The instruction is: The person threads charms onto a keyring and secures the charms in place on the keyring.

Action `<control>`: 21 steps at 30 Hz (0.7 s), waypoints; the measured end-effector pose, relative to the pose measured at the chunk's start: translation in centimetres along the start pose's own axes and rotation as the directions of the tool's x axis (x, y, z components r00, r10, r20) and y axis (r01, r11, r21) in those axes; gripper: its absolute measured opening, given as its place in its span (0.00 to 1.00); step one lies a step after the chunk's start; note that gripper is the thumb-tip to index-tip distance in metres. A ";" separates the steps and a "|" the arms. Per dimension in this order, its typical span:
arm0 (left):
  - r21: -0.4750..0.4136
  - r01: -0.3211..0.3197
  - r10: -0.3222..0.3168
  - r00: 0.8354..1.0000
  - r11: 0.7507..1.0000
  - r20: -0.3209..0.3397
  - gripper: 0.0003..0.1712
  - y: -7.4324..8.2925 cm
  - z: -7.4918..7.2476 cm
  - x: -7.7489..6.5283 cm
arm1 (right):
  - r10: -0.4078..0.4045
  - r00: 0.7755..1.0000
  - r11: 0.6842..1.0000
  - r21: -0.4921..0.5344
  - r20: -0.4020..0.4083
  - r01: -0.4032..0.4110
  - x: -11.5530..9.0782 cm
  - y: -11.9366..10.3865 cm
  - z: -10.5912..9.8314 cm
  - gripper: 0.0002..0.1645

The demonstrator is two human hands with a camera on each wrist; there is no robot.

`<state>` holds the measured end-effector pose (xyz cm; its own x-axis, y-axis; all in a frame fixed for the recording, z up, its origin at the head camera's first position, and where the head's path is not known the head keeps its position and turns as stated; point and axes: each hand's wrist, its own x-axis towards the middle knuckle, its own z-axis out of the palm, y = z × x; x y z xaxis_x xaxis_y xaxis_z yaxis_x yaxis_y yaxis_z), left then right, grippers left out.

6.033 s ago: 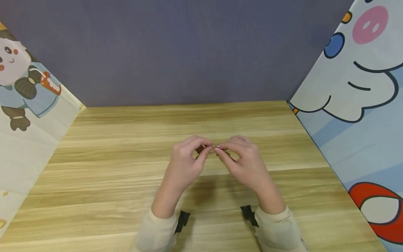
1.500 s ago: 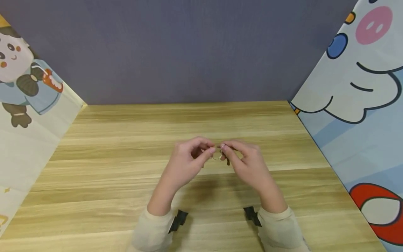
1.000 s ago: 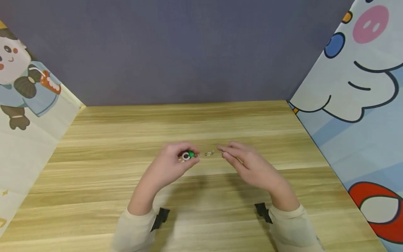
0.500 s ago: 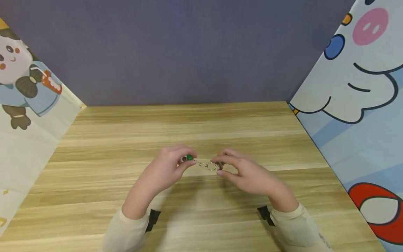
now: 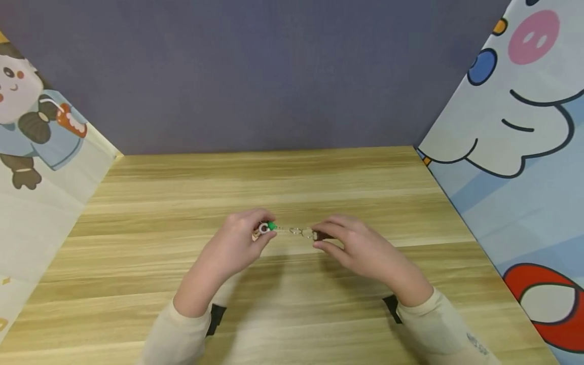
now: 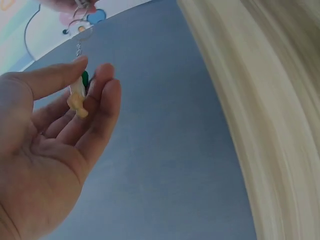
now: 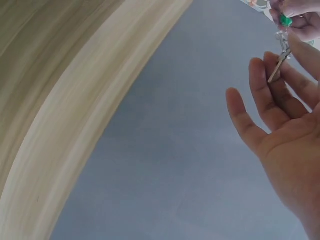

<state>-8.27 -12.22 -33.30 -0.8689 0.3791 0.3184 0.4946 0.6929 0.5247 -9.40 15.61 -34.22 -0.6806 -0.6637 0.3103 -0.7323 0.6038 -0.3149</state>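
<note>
My left hand (image 5: 232, 241) pinches a small keychain charm (image 5: 264, 228) between thumb and fingers. The charm has a green top and a white ring shape; a tan end (image 6: 76, 102) shows in the left wrist view. From it a thin chain and silver key rings (image 5: 295, 231) stretch across to the other side, above the table. My right hand (image 5: 358, 248) holds the key (image 7: 278, 70) at that end, a thin flat metal piece between thumb and fingers. Part of the key is hidden by the fingers in the head view.
A wood-grain table (image 5: 182, 187) lies under both hands. A grey-blue panel (image 5: 274, 76) stands along its back edge. Cartoon-printed panels close off the left side (image 5: 55, 203) and the right side (image 5: 502, 213).
The hands, close together earlier, have drawn apart sideways. The charm has come into view in the left hand, and the chain and rings now stretch between the hands.
</note>
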 end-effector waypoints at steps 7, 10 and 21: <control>0.177 -0.032 0.040 0.998 0.984 -0.043 0.11 -0.6 0.6 -0.2 | -0.045 0.999 0.998 -0.038 -0.029 0.043 0.0 0.5 0.7 0.18; 0.192 -0.041 0.046 0.999 0.981 -0.021 0.12 -1.0 0.7 -0.4 | -0.033 0.999 0.998 -0.058 -0.030 0.031 -0.2 0.8 0.9 0.16; -0.004 0.009 -0.008 0.989 1.000 0.151 0.08 -2.0 1.5 -0.2 | -0.010 1.000 0.995 -0.097 -0.024 0.007 -0.7 2.3 2.0 0.17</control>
<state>-9.13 -12.74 -35.62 -0.8661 0.4618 0.1915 0.4872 0.6938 0.5303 -10.56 16.58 -36.98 -0.6740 -0.6585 0.3349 -0.7357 0.6392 -0.2239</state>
